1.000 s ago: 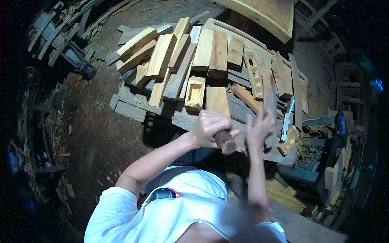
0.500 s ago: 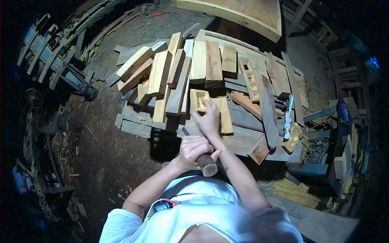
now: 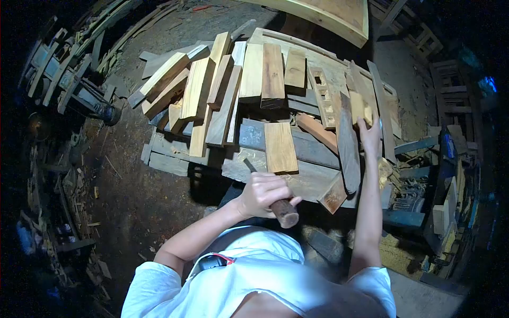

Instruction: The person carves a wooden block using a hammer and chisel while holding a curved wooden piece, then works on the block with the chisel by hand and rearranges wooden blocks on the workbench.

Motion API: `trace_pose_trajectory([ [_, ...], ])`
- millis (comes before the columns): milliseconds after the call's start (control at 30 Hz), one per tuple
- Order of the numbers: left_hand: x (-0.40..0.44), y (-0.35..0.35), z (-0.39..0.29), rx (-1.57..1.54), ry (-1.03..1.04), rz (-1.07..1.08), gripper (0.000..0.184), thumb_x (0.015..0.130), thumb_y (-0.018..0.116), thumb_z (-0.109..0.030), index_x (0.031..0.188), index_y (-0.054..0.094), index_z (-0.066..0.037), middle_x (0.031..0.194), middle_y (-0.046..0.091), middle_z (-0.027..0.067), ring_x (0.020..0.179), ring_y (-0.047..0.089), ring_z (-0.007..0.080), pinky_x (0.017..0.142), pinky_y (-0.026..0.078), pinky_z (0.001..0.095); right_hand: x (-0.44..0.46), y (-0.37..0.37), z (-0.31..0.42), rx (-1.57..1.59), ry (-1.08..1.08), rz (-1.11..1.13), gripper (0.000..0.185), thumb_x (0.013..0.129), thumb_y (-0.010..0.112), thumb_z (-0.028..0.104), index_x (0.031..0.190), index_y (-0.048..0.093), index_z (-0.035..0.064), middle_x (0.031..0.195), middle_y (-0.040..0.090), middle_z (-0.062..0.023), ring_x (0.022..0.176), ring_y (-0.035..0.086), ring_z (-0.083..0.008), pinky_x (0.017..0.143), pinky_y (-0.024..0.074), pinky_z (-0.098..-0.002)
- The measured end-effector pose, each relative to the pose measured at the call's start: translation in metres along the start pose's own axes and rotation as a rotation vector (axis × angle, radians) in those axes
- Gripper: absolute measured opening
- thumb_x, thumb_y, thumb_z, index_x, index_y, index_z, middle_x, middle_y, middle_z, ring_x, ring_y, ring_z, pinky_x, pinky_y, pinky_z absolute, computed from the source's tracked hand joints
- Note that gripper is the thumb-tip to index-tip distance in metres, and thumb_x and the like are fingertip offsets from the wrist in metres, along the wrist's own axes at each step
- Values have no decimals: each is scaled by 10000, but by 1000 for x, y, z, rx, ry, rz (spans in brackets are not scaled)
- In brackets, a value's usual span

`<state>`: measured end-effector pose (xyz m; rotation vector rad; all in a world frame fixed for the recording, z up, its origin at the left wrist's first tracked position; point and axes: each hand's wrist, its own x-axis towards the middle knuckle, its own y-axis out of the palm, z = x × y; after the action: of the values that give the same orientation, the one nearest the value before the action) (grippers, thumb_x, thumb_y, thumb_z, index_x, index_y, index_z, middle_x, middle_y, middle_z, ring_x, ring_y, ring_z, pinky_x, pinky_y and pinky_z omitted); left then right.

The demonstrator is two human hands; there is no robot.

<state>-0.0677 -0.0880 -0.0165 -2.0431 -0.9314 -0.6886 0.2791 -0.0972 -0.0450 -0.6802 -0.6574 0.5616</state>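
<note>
My left hand (image 3: 266,195) is wrapped around a wood chisel (image 3: 286,213), its thick round handle end toward me and its narrow blade pointing up and left. At the bench's right side, my right hand (image 3: 369,132) grips a small pale wood block (image 3: 359,107). The fingers and other pieces partly hide that block. Directly ahead of the chisel, a flat wood block (image 3: 281,148) lies on the workbench (image 3: 238,168). Left of my right hand lie a long grey board (image 3: 348,153) and a block with several square holes (image 3: 324,103).
Several wood blocks (image 3: 197,87) are piled across the bench's far left and middle. A reddish-brown wood piece (image 3: 318,131) lies near the centre. A large wooden panel (image 3: 318,13) stands beyond. Machinery (image 3: 408,199) and sawdust (image 3: 389,254) are at the right.
My right hand has carried the pale block from the middle of the bench to its right side. My left hand still grips the chisel, slightly farther right. The view has shifted a little.
</note>
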Motion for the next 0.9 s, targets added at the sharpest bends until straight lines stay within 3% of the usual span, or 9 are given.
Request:
trace_pose_trajectory([
  [100, 9, 7, 1, 56, 86, 126, 302, 752, 735, -259, 628, 505, -109, 531, 433, 19, 460, 495, 201, 421, 381, 327, -29, 8, 27, -321, -297, -126, 569, 830, 623, 225, 1331, 436, 32, 1320, 398, -269, 1218, 388, -396, 1063, 266, -457],
  [200, 10, 14, 4, 123, 150, 226, 274, 749, 725, -281, 674, 516, -120, 602, 456, 6, 532, 506, 179, 465, 394, 310, -91, 36, 63, 24, -250, 415, 627, 808, 641, 269, 1353, 415, 56, 1332, 390, -242, 1160, 422, -395, 996, 329, -452],
  [267, 9, 21, 6, 131, 188, 265, 270, 734, 732, -275, 692, 516, -120, 632, 482, -1, 555, 512, 165, 480, 397, 297, -139, 58, 89, 43, -300, 446, 732, 773, 679, 276, 1382, 359, 25, 1330, 386, -246, 1187, 384, -410, 987, 335, -464],
  [467, 2, 16, 5, 174, 255, 329, 202, 742, 689, -255, 743, 528, -133, 703, 488, 2, 670, 534, 176, 586, 427, 300, -157, 91, 101, -147, -465, 317, 669, 769, 640, 111, 1377, 372, 31, 1318, 425, -217, 1129, 438, -403, 959, 371, -466],
  [633, -4, 6, 5, 204, 120, 481, 109, 712, 619, -186, 802, 566, -156, 750, 503, 9, 741, 546, 169, 669, 450, 305, -97, 64, 84, -35, -427, 260, 554, 783, 606, 40, 1315, 450, 19, 1198, 532, -198, 1052, 505, -367, 913, 420, -407],
  [667, -5, 13, 7, 173, 143, 403, 167, 701, 667, -230, 763, 538, -145, 721, 492, 3, 682, 536, 184, 591, 424, 304, -91, 71, 71, 15, -448, 277, 631, 782, 655, 164, 1348, 414, 24, 1247, 501, -222, 1106, 481, -375, 934, 403, -429],
  [700, -3, 16, 8, 173, 150, 399, 167, 701, 667, -230, 763, 538, -145, 721, 492, 3, 682, 536, 184, 591, 424, 304, -94, 67, 78, 11, -452, 271, 631, 782, 655, 164, 1348, 414, 24, 1247, 501, -222, 1106, 481, -375, 934, 403, -429],
  [800, -5, 25, 6, 137, 212, 373, 147, 678, 612, -197, 801, 543, -154, 773, 522, 9, 741, 560, 187, 648, 455, 309, -136, 69, 97, -161, -513, 371, 901, 723, 691, 444, 1437, 284, 75, 1372, 357, -284, 1201, 401, -421, 974, 340, -509],
  [900, -9, 26, 4, 151, 217, 398, 133, 692, 606, -189, 805, 544, -156, 790, 531, 12, 766, 566, 184, 682, 462, 308, -162, 93, 88, -284, -568, 373, 799, 735, 674, 324, 1429, 337, 117, 1402, 323, -269, 1215, 391, -410, 988, 329, -503],
])
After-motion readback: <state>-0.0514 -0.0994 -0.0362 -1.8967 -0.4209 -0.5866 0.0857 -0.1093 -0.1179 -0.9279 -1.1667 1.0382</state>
